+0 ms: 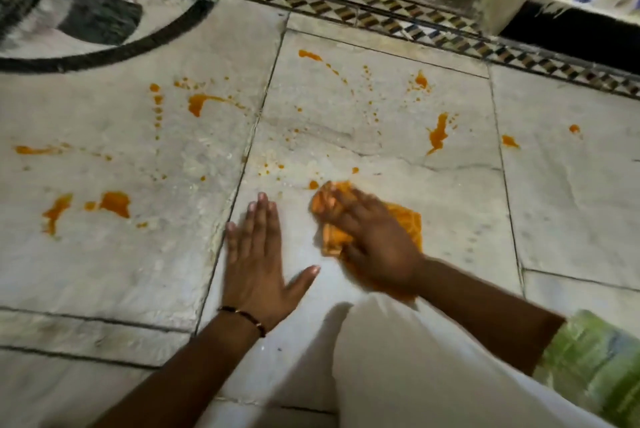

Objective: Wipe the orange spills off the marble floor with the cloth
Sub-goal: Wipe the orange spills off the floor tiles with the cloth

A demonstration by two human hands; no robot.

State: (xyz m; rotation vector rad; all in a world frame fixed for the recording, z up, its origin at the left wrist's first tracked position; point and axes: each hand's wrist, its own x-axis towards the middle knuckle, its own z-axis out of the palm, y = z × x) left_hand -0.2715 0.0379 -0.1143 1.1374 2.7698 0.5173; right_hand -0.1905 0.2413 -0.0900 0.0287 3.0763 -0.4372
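Head view: hands on the marble floor (381,123)
Left hand (258,254) is laid flat, fingers spread; cloth (405,223) is pressed under the right hand (374,240).

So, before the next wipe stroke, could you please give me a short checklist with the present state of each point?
1. Cloth under the wiping hand: ok. The right hand presses the orange cloth onto the marble floor.
2. Support hand clear of spills: ok. The left hand lies flat on clean marble.
3. Nearest spill within reach: ok. A small drop sits just beyond the cloth.
4. Floor already clean: not ok. Large spills remain, such as the left blotch and the far right streak.
5. Cloth can absorb more: cannot tell.
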